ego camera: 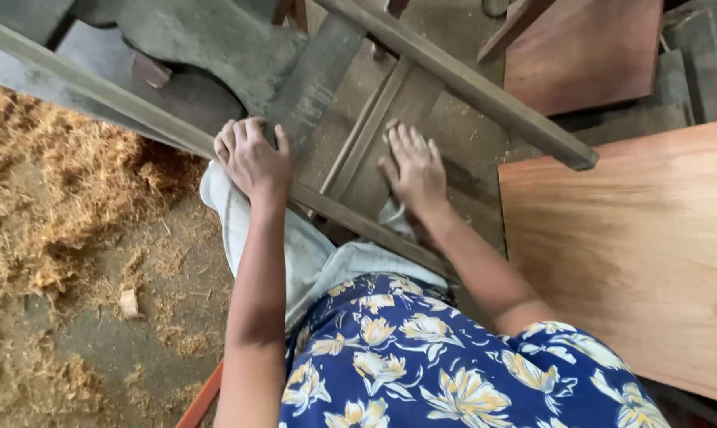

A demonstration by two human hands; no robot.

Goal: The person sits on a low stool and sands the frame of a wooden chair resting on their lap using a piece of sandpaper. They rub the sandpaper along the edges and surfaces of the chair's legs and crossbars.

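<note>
A grey, dusty wooden chair frame [453, 75] lies tipped over in front of me, its legs and rungs crossing the view. My left hand [251, 158] is clasped over one long grey leg of the frame near the seat edge. My right hand [412, 168] lies flat, fingers together, on a grey panel between two rungs [366, 131]; something small may be under the palm, but I cannot tell. My knee in light grey trousers [295, 254] is under the frame. I wear a blue flowered top [422, 357].
A pile of wood shavings [65, 182] covers the dirt floor at the left. A large reddish-brown board [636, 246] lies at the right, and another reddish board [588, 47] leans at the top right. A small wood offcut [128, 303] lies on the floor.
</note>
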